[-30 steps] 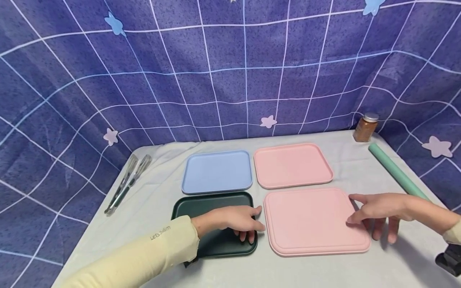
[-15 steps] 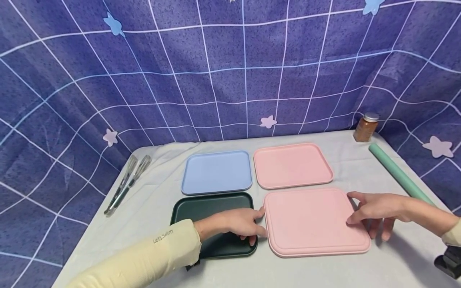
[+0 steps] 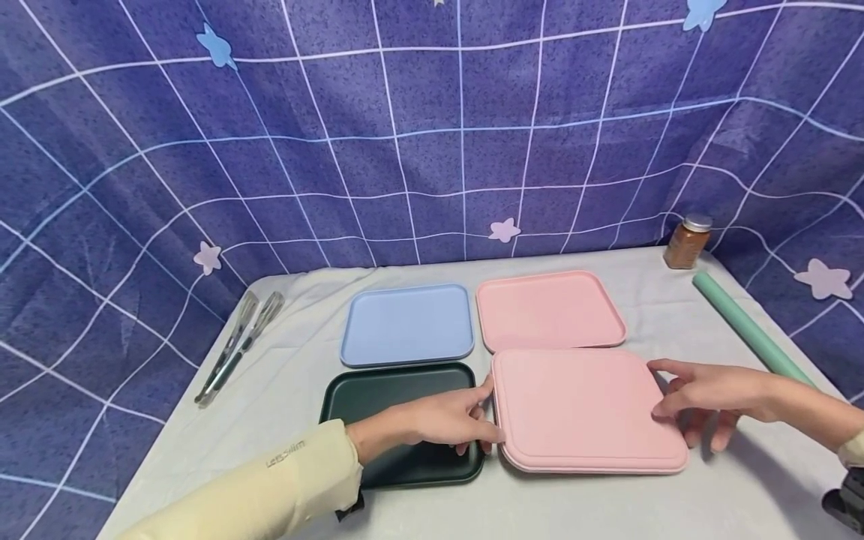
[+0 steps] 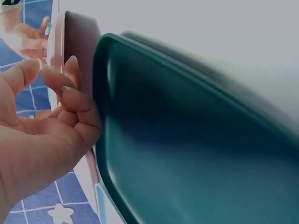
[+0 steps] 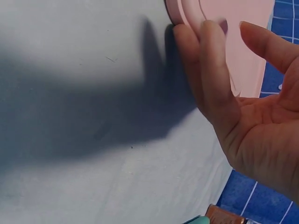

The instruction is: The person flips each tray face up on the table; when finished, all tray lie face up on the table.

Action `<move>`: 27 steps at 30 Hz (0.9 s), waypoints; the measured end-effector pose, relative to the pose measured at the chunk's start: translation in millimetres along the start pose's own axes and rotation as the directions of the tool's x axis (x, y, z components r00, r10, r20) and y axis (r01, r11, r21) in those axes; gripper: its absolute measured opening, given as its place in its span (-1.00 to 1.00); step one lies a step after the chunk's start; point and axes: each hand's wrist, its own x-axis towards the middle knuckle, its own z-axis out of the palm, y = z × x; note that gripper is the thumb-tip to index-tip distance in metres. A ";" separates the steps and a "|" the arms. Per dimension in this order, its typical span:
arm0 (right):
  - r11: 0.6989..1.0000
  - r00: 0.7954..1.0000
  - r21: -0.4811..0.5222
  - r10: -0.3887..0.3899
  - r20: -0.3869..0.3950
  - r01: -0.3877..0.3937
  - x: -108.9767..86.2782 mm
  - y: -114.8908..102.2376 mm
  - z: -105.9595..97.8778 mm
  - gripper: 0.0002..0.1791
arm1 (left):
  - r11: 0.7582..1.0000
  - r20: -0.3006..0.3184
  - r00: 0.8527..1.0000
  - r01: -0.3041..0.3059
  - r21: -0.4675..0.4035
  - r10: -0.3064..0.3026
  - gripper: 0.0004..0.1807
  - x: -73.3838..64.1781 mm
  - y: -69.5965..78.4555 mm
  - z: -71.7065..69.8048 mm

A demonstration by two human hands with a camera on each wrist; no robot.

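Observation:
In the head view, a pink tray (image 3: 580, 412) lies face down, its flat base and stepped border upward, tipped slightly off the table. My left hand (image 3: 448, 416) grips its left edge, with the thumb and index finger at the rim and the other fingers curled below. At the right edge, my right hand (image 3: 709, 394) holds the rim between fingers on top and fingers bent beneath. The left wrist view shows the pink tray's shaded underside (image 4: 81, 46) beyond my curled fingers. Below my left hand is a dark green tray (image 3: 378, 386), partly covered by the forearm.
Behind lie a blue tray (image 3: 408, 326) and another pink tray (image 3: 550, 311), face up. Metal tongs (image 3: 236, 349) rest at the far left. A green roll (image 3: 749, 326) and a brown jar (image 3: 687, 242) are at the right. A patterned curtain (image 3: 432, 112) hangs behind the table.
My left hand has closed in on the pink tray's left edge. The tray has risen slightly, and its back edge now overlaps the far pink tray. My right hand stays at the right edge.

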 end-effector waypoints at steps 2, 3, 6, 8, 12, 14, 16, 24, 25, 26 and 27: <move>1.000 1.000 0.027 -0.009 0.007 0.009 0.4 1.1 -0.1 0.11 | 0.998 -0.016 1.000 -0.028 -0.049 0.027 0.12 -2.0 2.3 1.3; 0.999 1.000 0.042 -0.017 0.013 0.016 0.4 1.5 0.2 0.11 | 0.997 -0.028 0.999 -0.040 -0.072 0.038 0.13 -2.9 3.7 1.8; 0.996 0.999 0.087 -0.040 0.036 0.037 0.1 0.9 2.2 0.09 | 0.994 -0.070 0.996 -0.064 -0.093 0.057 0.14 -6.2 9.2 1.4; 0.992 0.997 0.113 -0.061 0.046 0.056 0.2 -0.3 4.1 0.07 | 0.993 -0.090 0.994 -0.078 -0.088 0.070 0.14 -9.2 13.8 -1.1; 0.984 0.994 0.156 -0.092 0.060 0.082 1.1 -2.2 6.8 0.06 | 0.990 -0.106 0.988 -0.117 -0.077 0.108 0.13 -16.6 25.7 -8.3; 0.981 0.992 0.175 -0.100 0.071 0.087 1.8 -2.9 8.2 0.05 | 0.988 -0.109 0.987 -0.130 -0.088 0.120 0.14 -19.8 32.3 -10.6; 0.978 0.991 0.192 -0.104 0.084 0.087 3.1 -4.0 10.2 0.05 | 0.987 -0.119 0.985 -0.135 -0.090 0.123 0.15 -21.8 38.6 -12.1; 0.967 0.988 0.248 -0.091 0.125 0.058 9.9 -13.5 20.8 0.05 | 0.974 -0.192 0.970 -0.176 -0.141 0.147 0.17 -23.9 60.0 -16.6; 0.971 0.989 0.234 -0.086 0.119 0.056 10.2 -15.3 21.5 0.05 | 0.973 -0.202 0.968 -0.182 -0.145 0.151 0.16 -23.8 62.2 -16.6; 0.976 0.991 0.213 -0.078 0.105 0.054 10.4 -17.6 22.4 0.05 | 0.972 -0.212 0.966 -0.184 -0.146 0.151 0.16 -23.7 64.0 -16.4; 0.982 0.994 0.184 -0.067 0.083 0.051 10.5 -20.9 23.0 0.05 | 0.971 -0.223 0.963 -0.185 -0.149 0.149 0.15 -23.6 65.5 -15.9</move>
